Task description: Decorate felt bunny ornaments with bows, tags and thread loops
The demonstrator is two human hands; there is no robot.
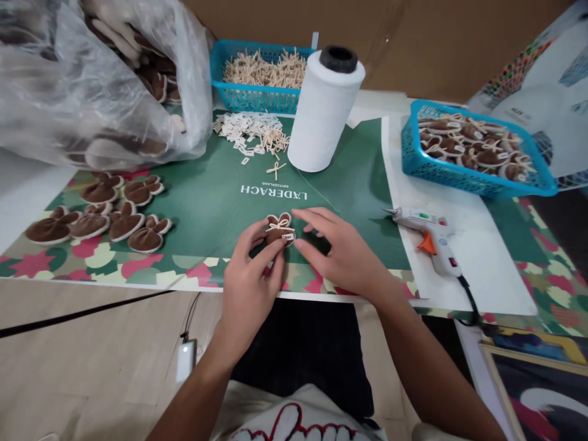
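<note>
A small brown bunny-shaped felt piece [277,235] with pale edging lies on the green sheet in front of me. A cream bow [279,226] sits at the base of its ears, and a small white label [288,236] is on its lower right. My left hand [257,266] pinches its left and lower side between thumb and fingers. On the right side, my right hand [337,250] is held with thumb and forefinger apart, close around the piece; whether the fingertips touch it I cannot tell. A loose cream bow [276,169] lies beyond the hands.
Several brown bunny pieces [126,223] lie left, before a plastic bag [114,79]. Behind are loose labels [245,128], a blue basket [257,97] of bows and a thread cone [321,113]. Right are a glue gun [429,236] and a basket [478,177] of bowed pieces.
</note>
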